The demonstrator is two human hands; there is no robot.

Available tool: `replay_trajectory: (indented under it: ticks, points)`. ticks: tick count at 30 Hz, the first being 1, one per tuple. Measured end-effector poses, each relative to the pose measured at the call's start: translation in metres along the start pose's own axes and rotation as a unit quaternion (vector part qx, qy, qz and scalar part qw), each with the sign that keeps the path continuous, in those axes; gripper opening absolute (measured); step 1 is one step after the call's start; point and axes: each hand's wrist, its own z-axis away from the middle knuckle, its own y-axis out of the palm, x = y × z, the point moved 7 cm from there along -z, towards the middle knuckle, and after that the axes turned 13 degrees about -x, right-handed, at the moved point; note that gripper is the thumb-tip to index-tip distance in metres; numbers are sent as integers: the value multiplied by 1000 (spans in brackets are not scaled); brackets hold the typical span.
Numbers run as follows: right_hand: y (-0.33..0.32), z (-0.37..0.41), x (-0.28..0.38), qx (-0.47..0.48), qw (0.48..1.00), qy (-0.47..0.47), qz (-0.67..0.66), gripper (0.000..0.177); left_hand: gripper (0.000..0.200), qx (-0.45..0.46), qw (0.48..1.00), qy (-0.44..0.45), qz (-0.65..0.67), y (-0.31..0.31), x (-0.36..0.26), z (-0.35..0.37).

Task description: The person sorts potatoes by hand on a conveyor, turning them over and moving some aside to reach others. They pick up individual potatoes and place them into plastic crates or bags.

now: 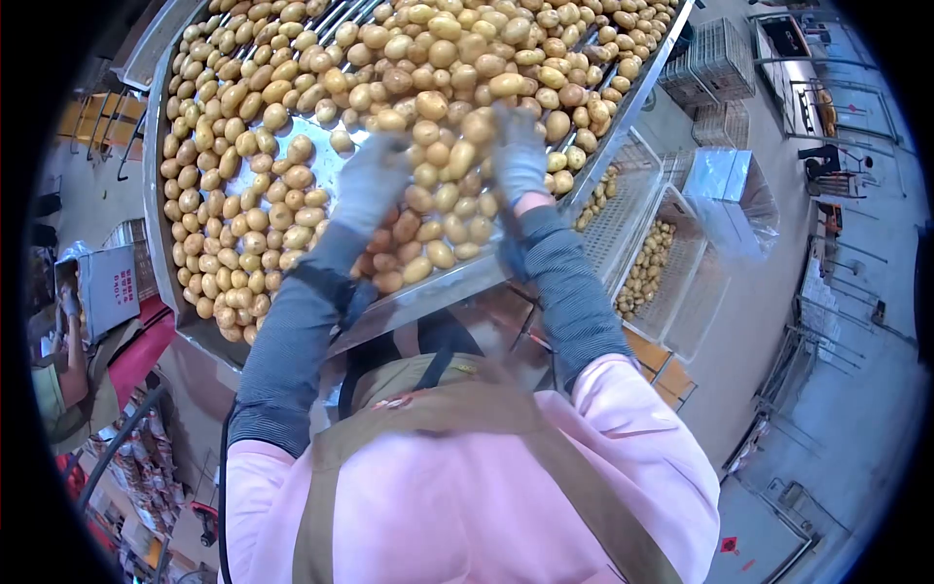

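Observation:
Many yellow-brown potatoes (443,175) cover a metal sorting table (418,300) in front of me. My left hand (372,182), in a pale glove, lies against the left side of a heap of them, beside a bare white patch of the table. On the heap's right side is my right hand (520,158), gloved the same way, close to the table's right rim. Between the two hands, potatoes are blurred by motion. The fingers of both hands are smeared and partly hidden among the potatoes, so their grip does not show.
Right of the table stand plastic crates, one holding potatoes (650,268), and a box lined with clear plastic (725,185). Stacked crates (715,63) are farther back. At the left, another person's arm (70,341) is by a white carton (107,292).

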Motion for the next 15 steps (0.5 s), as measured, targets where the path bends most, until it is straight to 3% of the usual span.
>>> replay_trajectory:
  ticks: [2, 3, 4, 5, 6, 8, 9, 10, 12, 14, 15]
  points:
    - [-7, 19, 20, -46, 998, -17, -39, 49, 35, -63, 952, 298, -36, 27, -72, -10]
    - [-20, 33, 24, -83, 992, -1, -92, 49, 34, 71, 949, 261, -162, 63, -77, -20]
    - [-14, 41, 14, -104, 976, 29, -191, 50, 34, 199, 912, 221, -282, 91, -73, -27]
    - [-11, 52, 6, -113, 956, 103, -250, 52, 35, 198, 887, 228, -350, 118, -58, -33]
    - [-13, 68, 2, -119, 928, 176, -306, 54, 33, 180, 873, 294, -344, 126, -64, -30]
    - [-28, 79, 13, -80, 928, 161, -326, 57, 31, 184, 915, 178, -312, 123, -69, -33]
    - [-38, 83, 13, -48, 907, 175, -379, 58, 31, 184, 884, 238, -359, 125, -65, -32]
    - [-53, 75, 6, -57, 916, 164, -362, 57, 32, 214, 879, 243, -350, 103, -71, -28]
    - [-83, 47, -22, -74, 931, 138, -329, 55, 31, 174, 874, 302, -338, 90, -51, -30]
    - [-111, -1, -88, -150, 915, 155, -343, 53, 33, 186, 872, 259, -372, 87, -20, -33]
    - [-113, -25, -127, -175, 930, 188, -263, 51, 35, 191, 870, 237, -387, 86, -11, -33]
